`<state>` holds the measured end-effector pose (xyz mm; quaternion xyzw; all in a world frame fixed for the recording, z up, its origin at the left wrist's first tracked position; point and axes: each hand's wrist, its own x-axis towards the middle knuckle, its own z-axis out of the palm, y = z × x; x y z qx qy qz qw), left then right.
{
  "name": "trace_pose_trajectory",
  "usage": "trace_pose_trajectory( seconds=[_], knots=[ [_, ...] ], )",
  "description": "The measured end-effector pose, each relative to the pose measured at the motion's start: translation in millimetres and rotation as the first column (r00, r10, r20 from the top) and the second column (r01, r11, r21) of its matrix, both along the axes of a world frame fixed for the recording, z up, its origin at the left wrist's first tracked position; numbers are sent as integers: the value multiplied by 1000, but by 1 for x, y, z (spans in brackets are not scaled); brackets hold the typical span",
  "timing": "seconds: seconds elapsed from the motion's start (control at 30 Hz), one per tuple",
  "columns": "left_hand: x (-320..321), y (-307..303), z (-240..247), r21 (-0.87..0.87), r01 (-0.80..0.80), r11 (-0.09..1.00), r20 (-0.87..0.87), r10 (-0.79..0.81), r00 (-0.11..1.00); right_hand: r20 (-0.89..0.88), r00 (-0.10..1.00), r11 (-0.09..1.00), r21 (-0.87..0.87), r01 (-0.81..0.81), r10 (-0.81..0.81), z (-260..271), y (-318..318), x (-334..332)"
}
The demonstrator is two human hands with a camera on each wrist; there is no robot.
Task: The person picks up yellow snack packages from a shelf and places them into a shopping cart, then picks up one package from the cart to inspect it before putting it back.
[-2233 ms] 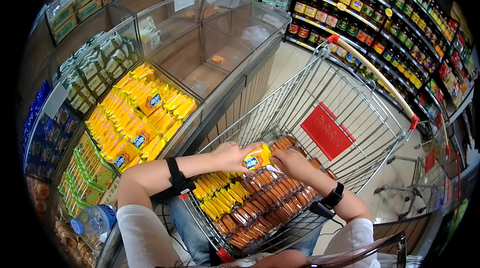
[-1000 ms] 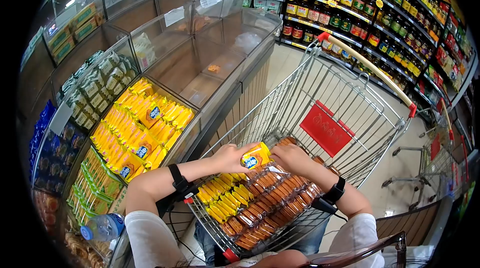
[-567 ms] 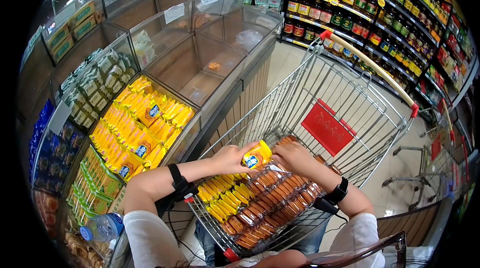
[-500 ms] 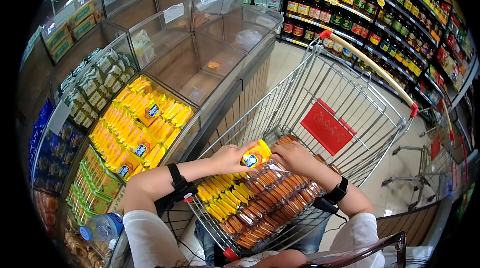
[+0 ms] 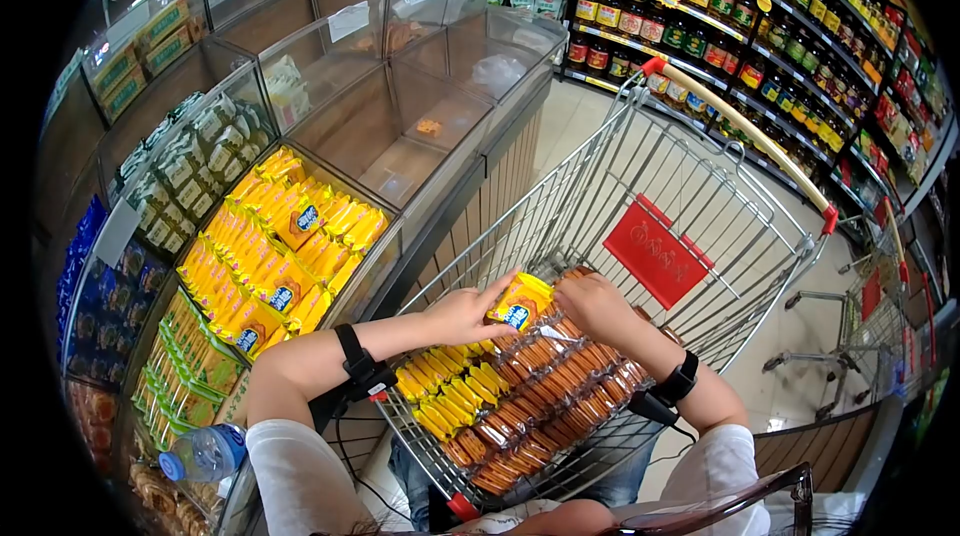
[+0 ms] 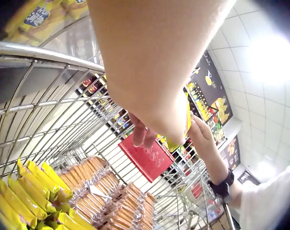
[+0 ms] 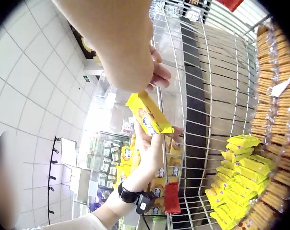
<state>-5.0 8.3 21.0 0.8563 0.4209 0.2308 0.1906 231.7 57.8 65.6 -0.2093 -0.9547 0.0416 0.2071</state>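
A yellow biscuit pack (image 5: 522,302) (image 7: 150,115) is held between both hands above the cart. My left hand (image 5: 468,317) (image 7: 150,149) has it between thumb and fingers, the fingers stretched along its upper side. At the pack's other end, my right hand (image 5: 597,308) (image 6: 202,136) pinches the wrapper; its fingertips are partly hidden. Beneath them, small yellow packs (image 5: 450,391) (image 6: 27,194) stand in rows beside rows of brown biscuits in clear wrap (image 5: 545,406) (image 7: 279,96).
The wire cart (image 5: 700,186) has a red plate (image 5: 658,252) at its far side. Left of it, clear-walled bins hold more yellow packs (image 5: 290,256) and green packs (image 5: 190,356); a bottle (image 5: 203,453) lies at their edge. Jar shelves (image 5: 690,16) and another cart (image 5: 870,306) stand beyond.
The held pack has tilted and shifted slightly up and right. My left fingers have straightened and the thumb has lowered; my right hand has risen a little.
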Motion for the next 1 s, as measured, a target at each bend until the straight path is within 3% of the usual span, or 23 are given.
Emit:
trace_pose_trajectory(
  seconds=[0.4, 0.5, 0.57, 0.67, 1.0],
  knots=[
    [0, 1, 6, -57, 28, 998, 60, -25, 998, -40, 997, 997, 45, 68, -66, -4, 0, -2],
    [-1, 1, 7, -96, 42, 995, 44, -38, 998, -52, 997, 998, 19, 62, -60, -1, -2, -3],
    [-1, 1, 7, -89, 57, 994, 51, -52, 997, -49, 994, 989, -119, 90, -97, -3, -2, -3],
    [-1, 2, 6, -108, 50, 993, 41, -46, 998, -56, 994, 979, -183, 86, -97, -1, -3, -4],
    [-1, 0, 15, -167, 64, 984, 35, -59, 998, -15, 996, 985, -144, 89, -92, -5, -1, -3]
  ],
)
